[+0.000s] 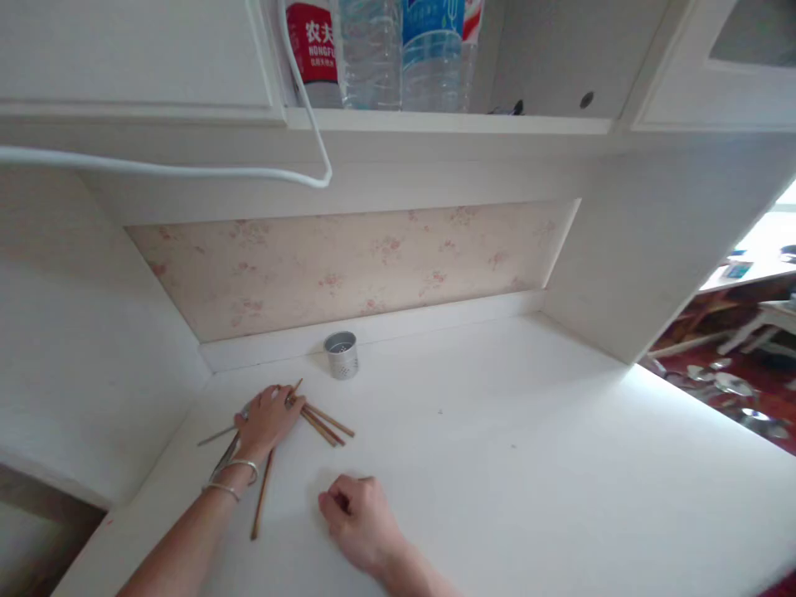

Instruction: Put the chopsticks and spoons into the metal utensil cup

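Note:
My left hand [269, 420], with bracelets at the wrist, reaches over a loose pile at the left of the white tabletop. Its fingers curl down onto several thin wooden chopsticks [322, 424], whose ends stick out to the right. Another chopstick [263, 496] pokes out below the palm, toward the front. A thin metal utensil [216, 436] shows to the left of the hand, the rest of it covered. My right hand [364, 521] rests on the tabletop in a loose fist, and I see nothing in it. Behind the chopsticks stands a perforated metal utensil holder [342, 356], upright.
The white tabletop [497, 481] runs between side panels, with a floral back wall [373, 269]. Overhead, a cabinet shelf [448, 121] holds several plastic bottles [371, 58]. A white cable [186, 170] hangs across the upper left. Metal items [734, 385] lie beyond the right edge.

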The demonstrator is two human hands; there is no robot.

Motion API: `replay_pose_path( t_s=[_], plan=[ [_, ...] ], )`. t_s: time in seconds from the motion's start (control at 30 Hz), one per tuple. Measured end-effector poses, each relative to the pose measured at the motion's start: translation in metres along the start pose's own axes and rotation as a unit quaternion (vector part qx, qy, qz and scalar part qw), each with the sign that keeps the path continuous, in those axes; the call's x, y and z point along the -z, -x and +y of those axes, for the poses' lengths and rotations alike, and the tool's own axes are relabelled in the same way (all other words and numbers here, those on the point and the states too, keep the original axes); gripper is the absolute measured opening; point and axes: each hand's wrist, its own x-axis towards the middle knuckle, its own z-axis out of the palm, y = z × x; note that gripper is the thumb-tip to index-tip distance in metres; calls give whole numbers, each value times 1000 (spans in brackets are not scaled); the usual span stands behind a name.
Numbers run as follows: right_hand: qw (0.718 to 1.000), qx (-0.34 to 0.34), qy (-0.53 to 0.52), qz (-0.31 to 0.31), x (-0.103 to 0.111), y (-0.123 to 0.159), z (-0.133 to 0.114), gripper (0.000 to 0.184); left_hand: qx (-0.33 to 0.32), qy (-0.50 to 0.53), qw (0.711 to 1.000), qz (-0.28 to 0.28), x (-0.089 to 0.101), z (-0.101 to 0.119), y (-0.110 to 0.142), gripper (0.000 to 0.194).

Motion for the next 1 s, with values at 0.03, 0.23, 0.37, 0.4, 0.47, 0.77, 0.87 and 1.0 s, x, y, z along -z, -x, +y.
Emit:
replay_pose_path(
  t_s=[0.03,0.23,0.37,0.4,0.47,0.77,0.87,1.0],
  plan=[
    [1000,-1,-2,1,0,0,0,24,-4,-4,1000,-1,2,-3,10,50],
    [1000,-1,-1,2,3,2,-5,24,-21,-28,999,-25,14,-27,67,48],
    [1000,-8,2,8,3,3,-9,24,-32,-35,998,-34,19,-50,91,48],
    [1000,-10,1,6,3,4,-9,24,-36,-38,998,-33,20,-54,93,47],
    [1000,-14,-7,1,2,4,-9,24,-38,-38,998,-36,22,-59,94,47],
    [998,-34,-59,4,1,3,-3,32,-2,-6,1000,-28,22,-37,79,53],
    [998,-35,-59,6,0,2,-2,33,1,-15,1000,-22,19,-32,79,55],
    [997,-46,-61,0,-1,1,-1,34,3,-24,1000,-11,20,-27,81,56]
  ],
)
